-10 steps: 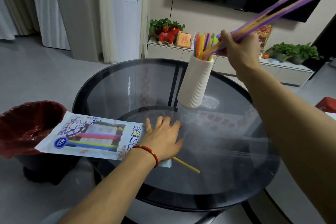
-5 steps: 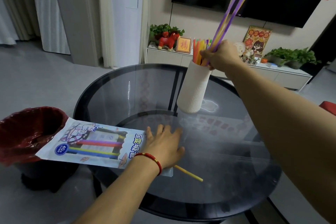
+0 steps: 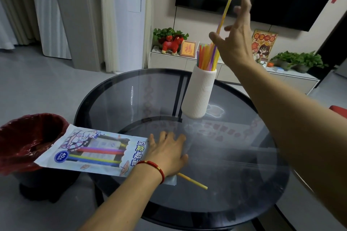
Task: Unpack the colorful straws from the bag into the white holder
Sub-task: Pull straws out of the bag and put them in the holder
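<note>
The white ribbed holder point(image 3: 199, 93) stands on the far side of the round glass table point(image 3: 244, 165), full of colorful straws point(image 3: 206, 58). One yellow-and-purple straw point(image 3: 225, 11) still sticks up high out of it. My right hand point(image 3: 234, 41) hovers above the holder beside that straw, fingers spread and straight. The straw bag point(image 3: 90, 152) lies flat at the table's left edge, a few straws showing inside. My left hand point(image 3: 167, 154) presses flat on its open end. One yellow straw point(image 3: 193, 181) lies loose on the glass by my left wrist.
A bin with a dark red liner point(image 3: 26, 140) stands on the floor left of the table, under the bag's overhanging end. A low white cabinet point(image 3: 169, 62) with plants, a red toy and pictures runs behind the table, below a dark wall screen.
My right hand lowered the purple and yellow straws into the holder and let go, its fingers now spread above it. My left hand stayed on the bag.
</note>
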`<state>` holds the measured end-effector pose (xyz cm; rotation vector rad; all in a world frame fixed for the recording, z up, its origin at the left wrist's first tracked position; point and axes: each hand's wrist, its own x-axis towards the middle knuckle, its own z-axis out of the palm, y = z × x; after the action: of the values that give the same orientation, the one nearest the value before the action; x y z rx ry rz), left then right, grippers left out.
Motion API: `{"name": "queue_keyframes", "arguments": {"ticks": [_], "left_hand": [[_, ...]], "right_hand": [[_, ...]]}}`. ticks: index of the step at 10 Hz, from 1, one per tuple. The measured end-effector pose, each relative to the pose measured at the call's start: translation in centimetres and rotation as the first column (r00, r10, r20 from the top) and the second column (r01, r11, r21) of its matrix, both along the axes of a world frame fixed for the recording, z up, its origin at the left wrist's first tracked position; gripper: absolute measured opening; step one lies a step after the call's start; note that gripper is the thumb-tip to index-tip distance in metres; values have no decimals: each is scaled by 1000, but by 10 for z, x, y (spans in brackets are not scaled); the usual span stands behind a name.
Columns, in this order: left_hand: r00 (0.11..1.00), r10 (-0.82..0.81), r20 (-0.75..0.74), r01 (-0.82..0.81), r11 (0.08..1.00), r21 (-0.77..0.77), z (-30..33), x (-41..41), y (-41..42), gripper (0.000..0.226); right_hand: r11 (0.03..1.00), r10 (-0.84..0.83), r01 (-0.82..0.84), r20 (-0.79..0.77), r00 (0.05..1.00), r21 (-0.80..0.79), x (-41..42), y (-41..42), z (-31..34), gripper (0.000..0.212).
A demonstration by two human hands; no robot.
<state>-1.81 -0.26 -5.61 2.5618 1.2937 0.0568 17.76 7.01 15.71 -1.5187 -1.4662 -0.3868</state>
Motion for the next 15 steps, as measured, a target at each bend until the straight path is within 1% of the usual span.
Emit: {"name": "queue_keyframes", "arguments": {"ticks": [1,2,3,4,5,6,7,8,9,10,11,12,13,14,15], "left_hand": [[1000,-2,-5,2,1000,0,1,0,0,51],[1000,0,1,0,1000,4,1,1,0,52],[1000,-1,-3,1,1000,10,2,0,1,53],[1000,-2,-7,2,1000,10,1,-1,1,54],[1000,0,-7,1,1000,8,1,0,2,54],[1000,3,5,-3,1000,13,0,1,2,55],[1000,3,7,-3,1000,22,-1,1,2,56],[1000,3,3,-3,1000,24,-2,0,2,56],[1000,-2,-9,3,1000,12,0,1,2,54],[1000,-2,-16,3,1000,10,0,0,1,54],[1000,1,1,-1,1000,17,0,0,1,55],[1000,-1,11,1,1000,16,-1,0,1,55],[1000,-8,3,8,1000,11,-2,-1,3,55],[1000,-13,-10,13,1000,17,-3,-2,4,55],[1000,-12,-7,12,1000,19,-4,-2,6,56]], "right_hand": [[997,35,-27,124,992,-65,-4,3,1,93],[994,52,-42,99,994,-99,-5,2,-5,95],[999,51,-51,64,997,-3,-3,2,-3,98],[1000,20,-22,152,988,9,0,5,3,99],[994,-28,52,239,971,-95,0,7,1,97],[980,-55,103,267,962,-168,2,7,-9,87],[983,-44,86,245,969,-164,3,4,-14,81],[995,18,7,246,969,-101,3,3,-9,94],[979,36,30,313,949,-204,3,8,-3,84],[899,45,102,322,946,-426,3,12,-11,62],[888,56,87,293,955,-452,3,10,-22,60],[933,12,92,285,959,-347,4,13,-20,73],[907,10,94,245,970,-411,3,21,-8,88],[882,20,96,242,970,-462,6,26,2,90],[885,1,107,233,973,-453,5,28,2,76]]}}
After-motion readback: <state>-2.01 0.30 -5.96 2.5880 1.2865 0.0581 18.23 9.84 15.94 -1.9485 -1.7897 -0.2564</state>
